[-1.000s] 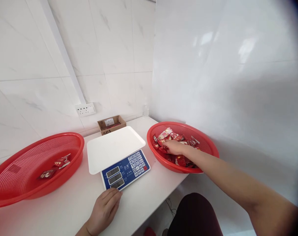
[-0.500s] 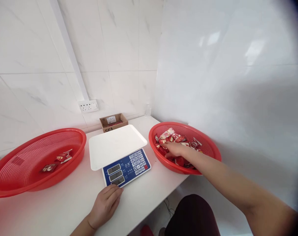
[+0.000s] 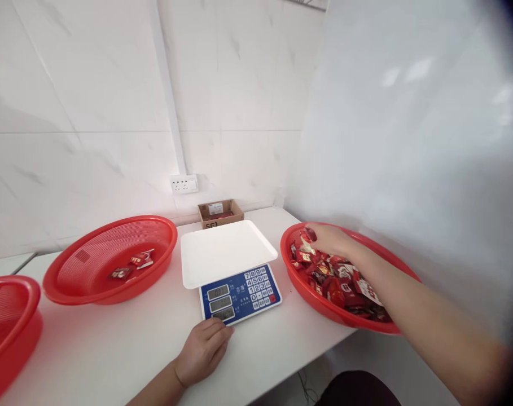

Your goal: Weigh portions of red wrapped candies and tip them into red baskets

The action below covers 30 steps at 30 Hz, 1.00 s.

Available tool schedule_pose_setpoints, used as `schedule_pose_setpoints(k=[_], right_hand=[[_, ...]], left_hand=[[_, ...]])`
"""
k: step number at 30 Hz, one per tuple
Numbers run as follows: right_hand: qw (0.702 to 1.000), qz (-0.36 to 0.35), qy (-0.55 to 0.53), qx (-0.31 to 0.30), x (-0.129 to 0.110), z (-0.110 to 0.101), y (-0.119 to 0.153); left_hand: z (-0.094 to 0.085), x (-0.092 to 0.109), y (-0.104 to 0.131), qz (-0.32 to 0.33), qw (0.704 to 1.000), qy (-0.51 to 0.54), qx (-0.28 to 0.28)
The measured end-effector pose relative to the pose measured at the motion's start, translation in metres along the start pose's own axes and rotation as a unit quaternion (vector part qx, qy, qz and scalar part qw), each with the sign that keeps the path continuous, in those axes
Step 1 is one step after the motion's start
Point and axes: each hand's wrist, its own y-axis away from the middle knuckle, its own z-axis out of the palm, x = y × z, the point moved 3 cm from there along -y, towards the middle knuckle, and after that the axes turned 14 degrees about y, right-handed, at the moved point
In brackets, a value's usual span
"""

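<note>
White, grey-veined tiles face the wall [image 3: 239,73] across the upper left and centre of the frame; a glossy pale panel [image 3: 408,141] fills the upper right. Below stretches a white tabletop [image 3: 277,352] bearing three red plastic baskets: one [image 3: 294,276] at right centre, heaped with red wrapped packets [image 3: 336,290]; a mesh-sided one [image 3: 95,248] at left centre, with a few packets [image 3: 121,273] on its floor; and a third [image 3: 19,349], cut off at lower left.

Mid-frame sits a digital price scale [image 3: 239,301], its white pan [image 3: 228,254] bare. Its blue panel carries the white characters 志准, keys numbered 0 to 9, one red key and three grey displays (their digits too faint to trust).

At lower centre the left hand [image 3: 203,347] lies along the scale's near edge, fingers loosely curled together; what is under the palm is hidden. At right centre the right hand [image 3: 330,241] is over the far rim of the heaped basket, fingertips pinched on a red packet [image 3: 310,234].

Behind the pan, a small cardboard box [image 3: 211,224] shows what look like the letters SF and a white label, unreadable. Smaller still, a white wall socket [image 3: 183,184] is above it, to the left.
</note>
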Motion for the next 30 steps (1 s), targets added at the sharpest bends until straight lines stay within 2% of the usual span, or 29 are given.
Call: schedule_pose_setpoints(k=[4, 8, 13, 16, 19, 22, 26, 28, 30], right_hand=[[0.994, -0.019, -0.092, 0.057, -0.022, -0.029, -0.014], [0.980, -0.059, -0.157, 0.110, -0.080, -0.045, -0.023], [0.968, -0.152, -0.179, 0.084, -0.167, -0.033, -0.030], [0.955, -0.180, -0.217, 0.089, -0.183, -0.025, -0.033], [0.959, -0.142, -0.224, 0.102, -0.157, -0.024, -0.035], [0.975, -0.099, -0.171, 0.098, -0.104, -0.023, -0.033], [0.998, -0.043, -0.051, 0.002, -0.027, -0.012, -0.017], [0.997, -0.026, -0.050, -0.046, 0.002, -0.004, -0.005], [0.995, -0.012, -0.081, -0.057, 0.025, 0.004, 0.007]], left_hand=[[0.001, 0.001, 0.000, -0.007, 1.000, 0.005, -0.003], [0.001, 0.002, 0.000, -0.008, 1.000, -0.004, -0.004], [-0.002, 0.000, 0.003, -0.014, 1.000, -0.021, 0.003], [-0.004, -0.001, 0.005, -0.013, 1.000, -0.027, 0.011], [-0.007, -0.002, 0.006, -0.014, 0.999, -0.021, 0.021], [-0.009, -0.002, 0.006, -0.011, 0.999, -0.012, 0.033], [-0.008, -0.003, 0.005, 0.004, 0.999, -0.001, 0.032], [-0.006, -0.004, 0.005, 0.007, 1.000, 0.003, 0.024], [-0.004, -0.005, 0.005, 0.008, 1.000, 0.006, 0.019]])
